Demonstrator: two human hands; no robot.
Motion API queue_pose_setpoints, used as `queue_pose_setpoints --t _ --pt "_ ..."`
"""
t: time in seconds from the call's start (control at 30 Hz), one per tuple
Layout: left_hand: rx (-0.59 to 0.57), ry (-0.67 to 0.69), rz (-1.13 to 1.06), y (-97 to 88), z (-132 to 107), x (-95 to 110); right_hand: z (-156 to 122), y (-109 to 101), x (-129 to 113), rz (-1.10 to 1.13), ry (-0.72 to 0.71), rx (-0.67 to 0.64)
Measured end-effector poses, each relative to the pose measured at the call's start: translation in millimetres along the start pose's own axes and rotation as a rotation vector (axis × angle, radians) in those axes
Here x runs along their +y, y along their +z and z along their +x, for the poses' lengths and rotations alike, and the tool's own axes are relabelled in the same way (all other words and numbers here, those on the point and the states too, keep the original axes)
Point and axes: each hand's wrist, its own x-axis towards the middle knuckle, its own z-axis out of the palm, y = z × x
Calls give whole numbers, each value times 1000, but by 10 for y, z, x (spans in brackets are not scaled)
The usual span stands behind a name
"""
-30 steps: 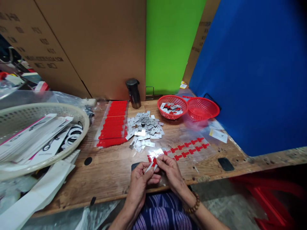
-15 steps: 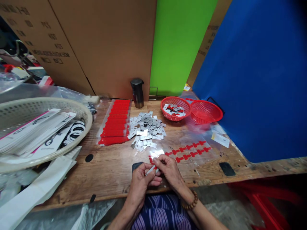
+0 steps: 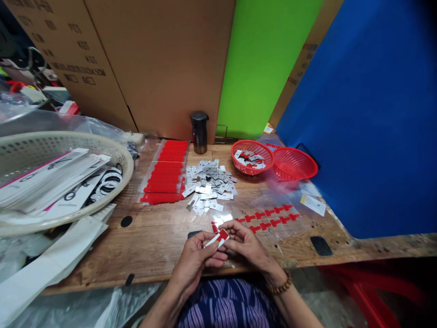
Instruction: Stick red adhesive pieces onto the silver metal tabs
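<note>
Tag [image 3: 215,239] with a red end is pinched above the table's [image 3: 153,248] near edge, long axis slanting from the left hand [image 3: 194,260] up toward the right hand [image 3: 248,245]; both hands are closed on it.

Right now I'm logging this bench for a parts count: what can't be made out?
1. Head view: red-and-white piece, pinched by left hand and right hand; the hands cover its ends, too small to identify.
2. Head view: print on the silver tags, too small.
3. Head view: cream basket, cut off by the left edge.
</note>
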Motion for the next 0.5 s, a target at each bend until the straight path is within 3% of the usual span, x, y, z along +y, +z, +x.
queue_pose_setpoints --t 0.3,0.5 --pt "-25 -42 -12 4 -66 39 -64 -33 -21 -299 -114 82" --pt "8 31 18 31 -89 46 -94 0 41 -474 -200 182"
